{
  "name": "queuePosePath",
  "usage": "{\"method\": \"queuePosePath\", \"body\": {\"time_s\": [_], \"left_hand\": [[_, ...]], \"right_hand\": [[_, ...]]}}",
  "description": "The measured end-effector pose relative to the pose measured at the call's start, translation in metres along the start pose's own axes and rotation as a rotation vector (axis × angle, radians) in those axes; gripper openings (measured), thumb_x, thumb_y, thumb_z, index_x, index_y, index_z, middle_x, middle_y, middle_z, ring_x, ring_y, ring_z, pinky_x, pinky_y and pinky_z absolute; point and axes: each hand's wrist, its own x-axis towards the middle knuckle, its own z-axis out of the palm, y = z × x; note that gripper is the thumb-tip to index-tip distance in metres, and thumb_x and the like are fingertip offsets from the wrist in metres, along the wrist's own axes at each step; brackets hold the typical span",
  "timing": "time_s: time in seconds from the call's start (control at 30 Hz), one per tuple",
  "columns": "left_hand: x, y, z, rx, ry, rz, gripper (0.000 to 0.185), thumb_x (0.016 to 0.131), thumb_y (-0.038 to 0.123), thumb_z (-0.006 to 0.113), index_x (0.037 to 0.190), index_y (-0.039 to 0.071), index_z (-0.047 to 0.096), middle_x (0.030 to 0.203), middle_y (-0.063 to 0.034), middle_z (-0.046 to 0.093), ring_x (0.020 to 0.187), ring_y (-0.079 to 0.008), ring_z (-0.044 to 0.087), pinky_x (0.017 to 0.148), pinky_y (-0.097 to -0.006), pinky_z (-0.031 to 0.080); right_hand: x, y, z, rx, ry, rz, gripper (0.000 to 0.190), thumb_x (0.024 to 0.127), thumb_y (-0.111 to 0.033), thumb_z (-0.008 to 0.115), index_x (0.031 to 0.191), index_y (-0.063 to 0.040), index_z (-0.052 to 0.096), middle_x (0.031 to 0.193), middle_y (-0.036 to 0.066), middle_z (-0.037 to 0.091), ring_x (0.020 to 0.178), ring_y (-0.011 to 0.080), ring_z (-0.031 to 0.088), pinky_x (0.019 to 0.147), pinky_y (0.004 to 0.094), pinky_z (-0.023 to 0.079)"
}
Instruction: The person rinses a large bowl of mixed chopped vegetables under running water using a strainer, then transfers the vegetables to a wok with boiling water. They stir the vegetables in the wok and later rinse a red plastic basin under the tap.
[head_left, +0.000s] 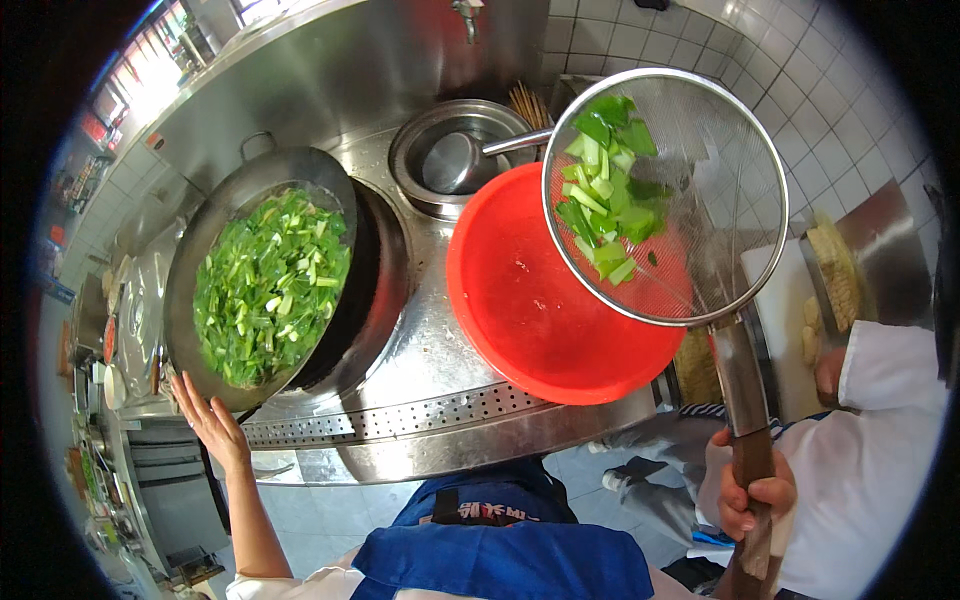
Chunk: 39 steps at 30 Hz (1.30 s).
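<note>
My right hand (754, 487) grips the long handle of a round wire-mesh strainer (712, 172), raised over the right part of a red plastic basin (517, 300). Chopped leafy greens (607, 195) cling along the left side of the mesh. At the near left rim of a wok (180, 277) is my left hand (214, 424), its fingers stretched along the outside; whether it grips the wok cannot be told. Cut greens (274, 289) fill much of the wok, which appears tilted over a burner opening (379, 292).
Behind the basin sits a metal pot (409, 161) with a ladle (450, 161) in it. A steel counter (427, 337) with a perforated strip (420, 412) runs before me. To my right, a person in a white sleeve (892, 367) has a hand near a cutting board (776, 322).
</note>
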Motion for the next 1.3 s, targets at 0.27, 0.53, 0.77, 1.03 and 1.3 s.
{"method": "queuePosePath", "body": {"time_s": [0.27,0.53,0.77,1.03,1.3], "left_hand": [[-0.005,-0.001,0.0,-0.196,0.006,-0.184,0.047,0.08,0.004,0.048,0.127,0.006,0.048,0.129,-0.0157,0.043,0.12,-0.0324,0.039,0.103,-0.0403,0.029],[-0.014,-0.008,0.004,-0.309,0.101,-0.2,0.044,0.076,0.001,0.053,0.12,0.008,0.053,0.11,-0.0172,0.047,0.103,-0.0323,0.044,0.092,-0.0412,0.034],[-0.022,-0.03,0.002,-0.442,0.057,-0.056,0.053,0.064,0.003,0.059,0.116,0.01,0.055,0.104,-0.0121,0.049,0.091,-0.0299,0.049,0.081,-0.0412,0.037],[-0.017,-0.042,-0.011,-0.462,-0.039,0.139,0.045,0.069,0.016,0.063,0.113,0.012,0.054,0.099,-0.0053,0.051,0.085,-0.021,0.05,0.077,-0.0368,0.036],[-0.018,-0.042,-0.01,-0.475,0.005,0.146,0.036,0.074,0.016,0.062,0.109,0.011,0.055,0.096,-0.0044,0.052,0.082,-0.0208,0.05,0.074,-0.0345,0.036]], "right_hand": [[0.013,0.093,-0.027,0.397,-0.224,0.112,0.07,0.08,-0.01,0.05,0.141,-0.006,0.016,0.073,0.008,0.042,0.048,0.0145,0.039,0.046,0.033,0.037],[0.067,0.11,0.117,0.013,-0.246,0.111,0.067,0.076,-0.005,0.055,0.136,-0.006,0.027,0.067,0.009,0.044,0.045,0.016,0.044,0.041,0.0297,0.038],[0.211,0.165,0.264,-1.006,-0.235,-0.196,0.066,0.073,0.0,0.052,0.136,0.0,0.034,0.084,0.01,0.057,0.06,0.0163,0.056,0.055,0.0262,0.047],[0.329,0.161,0.315,-1.269,-0.063,-0.335,0.047,0.074,0.0,0.05,0.121,-0.007,0.048,0.085,0.01,0.055,0.064,0.0159,0.052,0.055,0.0275,0.044],[0.299,0.219,0.338,-1.011,-0.277,0.15,0.039,0.075,0.005,0.046,0.114,-0.003,0.047,0.072,0.009,0.049,0.052,0.0133,0.044,0.043,0.0267,0.037]]}}
